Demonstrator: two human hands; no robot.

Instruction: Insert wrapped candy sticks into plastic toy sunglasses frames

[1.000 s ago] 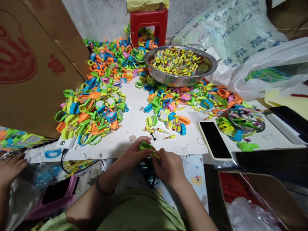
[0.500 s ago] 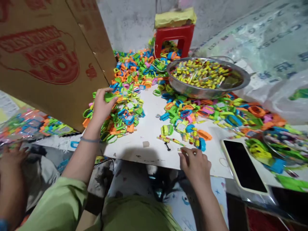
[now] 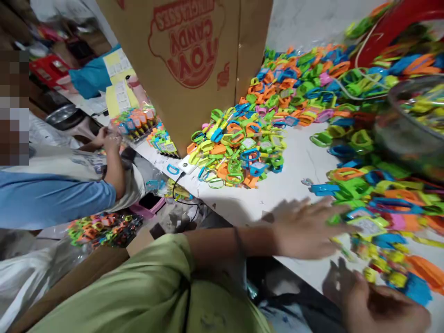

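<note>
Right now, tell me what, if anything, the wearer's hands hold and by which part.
It cannot be told: the left hand, stretched out near the plastic bands, and the curled right hand are both blurred.

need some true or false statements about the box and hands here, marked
1. The tall brown cardboard box carries red print. True.
2. The bare left hand is near a pile of multicoloured plastic wristbands. True.
3. The left hand is clenched into a fist. False: it is stretched out.
4. The bare right hand shows lower in the picture than the left. True.
5. The box is right of both hands. False: it is left of them.
</note>
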